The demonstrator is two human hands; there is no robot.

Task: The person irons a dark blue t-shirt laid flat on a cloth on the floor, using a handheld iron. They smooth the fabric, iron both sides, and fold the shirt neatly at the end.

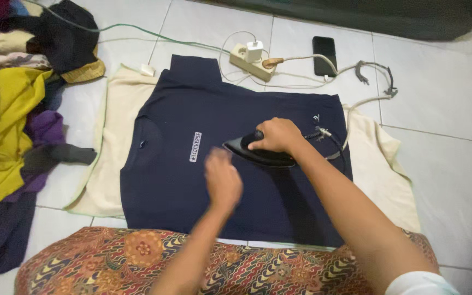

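On the navy shirt (192, 180), spread over a cream cloth (381, 164), the right hand (277, 135) grips the black iron (258, 154) at mid-shirt, while the blurred left hand (222, 180) lies open just beside the iron.

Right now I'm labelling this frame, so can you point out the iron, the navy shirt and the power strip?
iron (249, 151), head view: black body near its pointed tip.
navy shirt (162, 188), head view: plain chest fabric, left of the hands.
power strip (245, 63), head view: cream casing beside the white charger.
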